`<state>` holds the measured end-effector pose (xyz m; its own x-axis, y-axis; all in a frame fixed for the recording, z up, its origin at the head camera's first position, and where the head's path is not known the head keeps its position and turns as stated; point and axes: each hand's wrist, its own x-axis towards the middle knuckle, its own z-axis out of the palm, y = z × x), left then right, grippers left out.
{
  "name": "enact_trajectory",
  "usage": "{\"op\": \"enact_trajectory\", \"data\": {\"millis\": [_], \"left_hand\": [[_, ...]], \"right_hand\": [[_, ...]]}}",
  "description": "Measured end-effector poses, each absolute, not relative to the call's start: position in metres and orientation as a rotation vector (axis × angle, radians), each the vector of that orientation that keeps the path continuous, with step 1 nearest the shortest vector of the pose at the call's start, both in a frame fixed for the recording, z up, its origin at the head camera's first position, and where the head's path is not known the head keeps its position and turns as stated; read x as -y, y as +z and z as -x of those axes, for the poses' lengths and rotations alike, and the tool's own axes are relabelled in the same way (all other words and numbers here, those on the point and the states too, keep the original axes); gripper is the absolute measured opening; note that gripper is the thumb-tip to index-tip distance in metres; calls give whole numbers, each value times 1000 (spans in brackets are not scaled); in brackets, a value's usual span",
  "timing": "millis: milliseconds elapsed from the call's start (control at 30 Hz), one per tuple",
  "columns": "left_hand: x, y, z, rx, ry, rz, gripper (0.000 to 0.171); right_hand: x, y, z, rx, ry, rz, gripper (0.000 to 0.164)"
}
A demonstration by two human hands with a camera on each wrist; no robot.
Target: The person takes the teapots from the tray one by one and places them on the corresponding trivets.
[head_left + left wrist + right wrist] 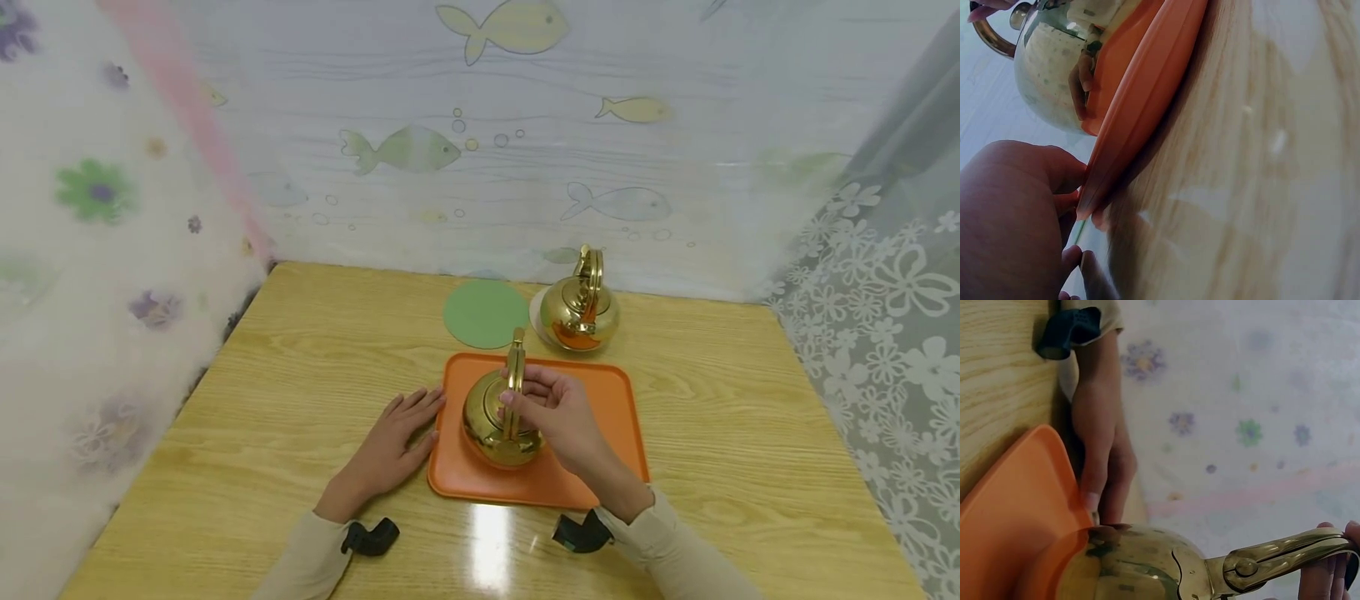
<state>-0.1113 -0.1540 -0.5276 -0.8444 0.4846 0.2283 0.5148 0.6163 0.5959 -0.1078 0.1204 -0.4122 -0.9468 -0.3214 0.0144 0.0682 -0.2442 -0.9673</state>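
Note:
A shiny brass teapot (pixel 491 417) with an upright arched handle stands over the left part of an orange tray (pixel 600 433). My right hand (pixel 558 412) grips that handle, thumb on the near side and fingers through the arch; the right wrist view shows fingers around the handle (pixel 1291 553). At the tray's left edge, my left hand (pixel 393 446) lies with fingers extended, fingertips touching the rim. The left wrist view shows the left thumb and fingers right at the tray rim (pixel 1129 112), with the teapot's round body (pixel 1054 69) above.
Behind the tray, a second brass teapot (pixel 581 312) stands partly over a pale round disc (pixel 537 317). Left of it lies a green round mat (pixel 486 313). The wooden table (pixel 315 350) ends at a fish-patterned curtain (pixel 405 208). Black wrist mounts (pixel 371 537) sit on both sleeves.

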Motion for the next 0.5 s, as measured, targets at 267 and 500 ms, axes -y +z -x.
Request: {"op": "enact_trajectory", "data": {"millis": [267,500], "left_hand": [[154,-530,110,2773,-1044,861,53],[153,-529,111,2769,-1020,862,53]], "right_hand": [[-119,-413,106,-1819,-2258,290,41],[-117,-413,105,-1882,-2260,276,39]]}}
